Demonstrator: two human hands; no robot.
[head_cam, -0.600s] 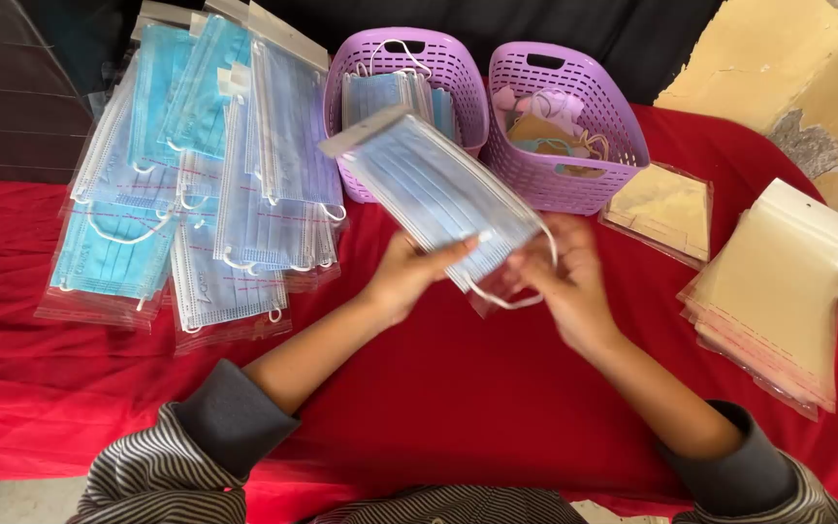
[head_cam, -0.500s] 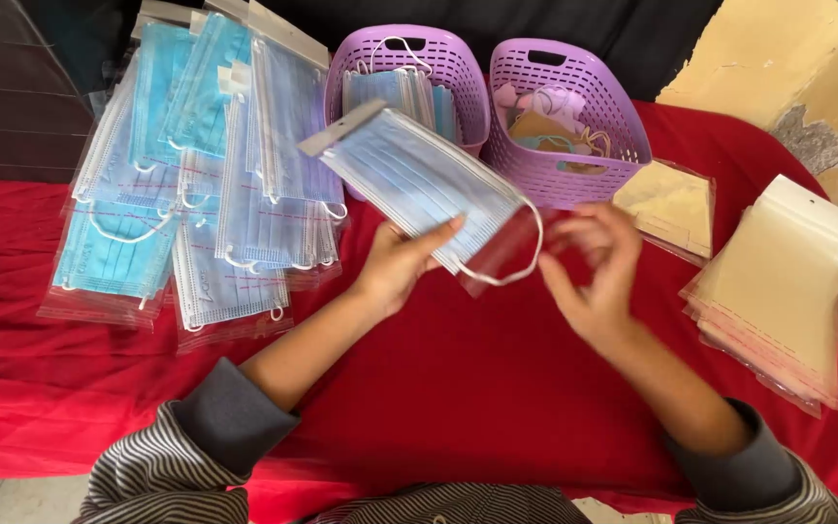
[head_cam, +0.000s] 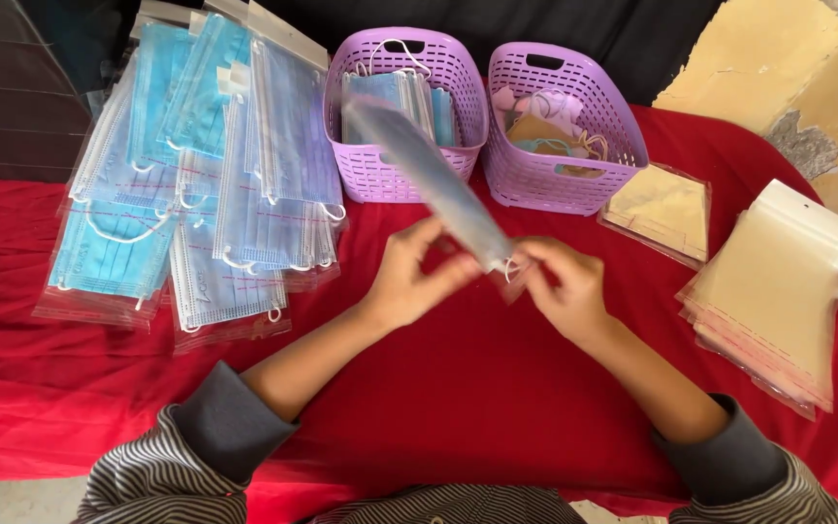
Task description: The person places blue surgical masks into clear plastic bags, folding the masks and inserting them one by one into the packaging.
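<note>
A blue face mask in a clear plastic pouch (head_cam: 429, 180) is held up over the red cloth (head_cam: 438, 388), turned nearly edge-on and blurred. My left hand (head_cam: 409, 277) grips its lower end from the left. Meeting it from the right, my right hand (head_cam: 564, 286) pinches the same lower corner, where a white ear loop shows. The pouch slants up and left towards the left purple basket (head_cam: 366, 175).
A pile of packed blue masks (head_cam: 196, 194) lies at the left. The left purple basket holds loose blue masks; the right purple basket (head_cam: 545, 180) holds pink and tan items. Empty clear pouches (head_cam: 778, 291) are stacked at the right, with another pouch (head_cam: 661, 209) by the baskets.
The packed mask has turned from flat-on to nearly edge-on. My right hand has come back to its lower corner, and both hands now meet there.
</note>
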